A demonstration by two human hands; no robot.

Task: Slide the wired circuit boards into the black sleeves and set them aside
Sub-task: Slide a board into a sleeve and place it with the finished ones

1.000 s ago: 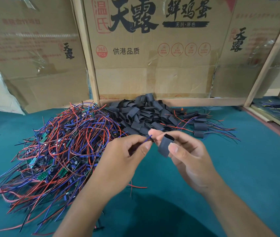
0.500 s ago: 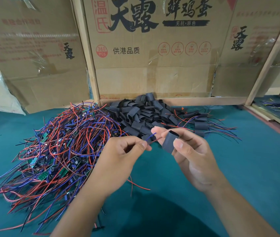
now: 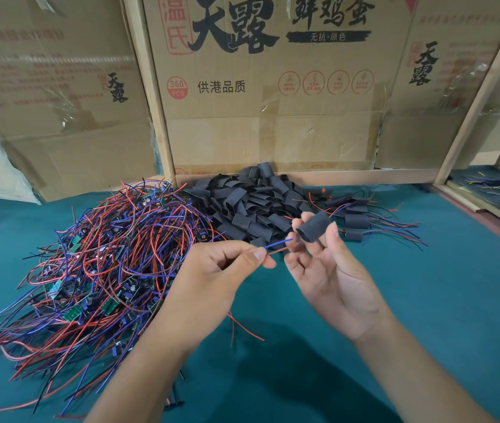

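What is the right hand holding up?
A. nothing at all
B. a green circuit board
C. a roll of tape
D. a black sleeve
D: the right hand pinches a short black sleeve between thumb and fingers, while the left hand holds the blue and red wires just short of it.

One black sleeve (image 3: 314,227), short flattened tube, mouth open toward the viewer, tilted, held up just right of the sleeve pile (image 3: 253,204). A blue wire (image 3: 277,243) and a red wire (image 3: 276,251) run side by side just below-left of that sleeve, tips near its mouth, not inside; their board is hidden. Sleeve pile: many loose black tubes heaped behind the held sleeve. Left of the pile, touching it, a big tangle of wired circuit boards (image 3: 102,264): small green boards with red and blue leads. Right of the pile, a few sleeved boards (image 3: 357,221) lying flat, wires trailing right.
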